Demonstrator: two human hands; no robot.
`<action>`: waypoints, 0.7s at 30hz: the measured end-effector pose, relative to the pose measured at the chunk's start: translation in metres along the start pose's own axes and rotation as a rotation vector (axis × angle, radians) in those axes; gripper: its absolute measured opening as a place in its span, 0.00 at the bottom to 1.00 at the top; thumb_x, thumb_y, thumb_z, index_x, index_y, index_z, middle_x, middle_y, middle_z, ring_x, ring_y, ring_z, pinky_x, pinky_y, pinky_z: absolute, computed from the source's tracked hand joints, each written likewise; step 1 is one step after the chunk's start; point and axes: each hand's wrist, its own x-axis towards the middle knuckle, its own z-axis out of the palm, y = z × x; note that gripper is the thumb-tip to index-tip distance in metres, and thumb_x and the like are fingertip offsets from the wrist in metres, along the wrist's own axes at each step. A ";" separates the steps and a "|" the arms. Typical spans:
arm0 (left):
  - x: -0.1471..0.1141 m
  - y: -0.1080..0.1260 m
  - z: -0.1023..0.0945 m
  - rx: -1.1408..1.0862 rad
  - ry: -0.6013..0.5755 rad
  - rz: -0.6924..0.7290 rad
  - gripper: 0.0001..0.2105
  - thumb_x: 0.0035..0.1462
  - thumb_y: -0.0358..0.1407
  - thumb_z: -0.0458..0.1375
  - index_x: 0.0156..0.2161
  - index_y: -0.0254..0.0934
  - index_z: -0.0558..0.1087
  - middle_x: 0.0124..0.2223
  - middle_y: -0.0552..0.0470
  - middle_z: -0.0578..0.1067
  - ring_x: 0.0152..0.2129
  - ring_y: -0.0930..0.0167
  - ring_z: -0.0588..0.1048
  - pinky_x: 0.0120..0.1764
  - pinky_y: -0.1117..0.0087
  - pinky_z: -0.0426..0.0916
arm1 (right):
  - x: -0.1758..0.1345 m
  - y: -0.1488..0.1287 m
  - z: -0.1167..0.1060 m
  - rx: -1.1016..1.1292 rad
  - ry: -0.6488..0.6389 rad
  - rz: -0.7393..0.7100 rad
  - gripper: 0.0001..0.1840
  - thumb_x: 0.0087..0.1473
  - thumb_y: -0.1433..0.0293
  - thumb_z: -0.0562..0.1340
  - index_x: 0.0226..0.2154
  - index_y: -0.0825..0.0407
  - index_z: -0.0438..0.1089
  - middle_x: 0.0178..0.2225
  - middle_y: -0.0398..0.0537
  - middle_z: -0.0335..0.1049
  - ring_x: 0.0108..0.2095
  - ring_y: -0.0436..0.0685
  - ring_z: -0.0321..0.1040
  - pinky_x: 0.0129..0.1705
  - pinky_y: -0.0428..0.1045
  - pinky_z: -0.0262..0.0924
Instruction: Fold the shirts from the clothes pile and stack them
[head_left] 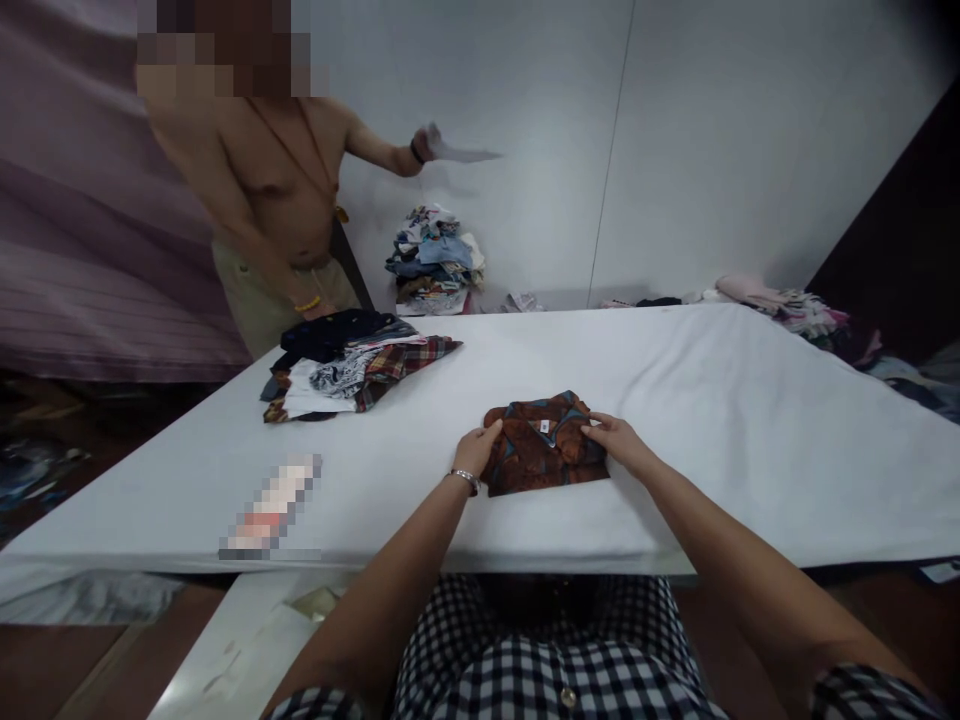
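A folded brown shirt [525,462] with blue-grey trim and a small white label at its collar lies on the white-covered table [697,420] in front of me. My left hand [477,452] grips its left edge, thumb on top and the other fingers hidden underneath. On the opposite side, my right hand [611,438] pinches the upper right edge between thumb and fingers. The shirt's neckline faces up, roughly midway between both hands.
A heap of clothes [337,375] lies on the table's far left, where another person [277,190] stands holding a light cloth [461,153]. Beyond the table is a tall clothes stack [439,262]; more garments [787,300] line the far right edge. A blurred flat item [274,508] lies near left.
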 end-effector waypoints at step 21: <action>-0.002 0.004 0.013 0.080 0.104 0.005 0.15 0.54 0.44 0.54 0.23 0.37 0.72 0.26 0.50 0.76 0.28 0.68 0.73 0.32 0.70 0.63 | -0.009 0.010 -0.003 -0.300 0.022 -0.134 0.33 0.49 0.65 0.62 0.58 0.56 0.60 0.28 0.46 0.74 0.33 0.57 0.71 0.36 0.51 0.65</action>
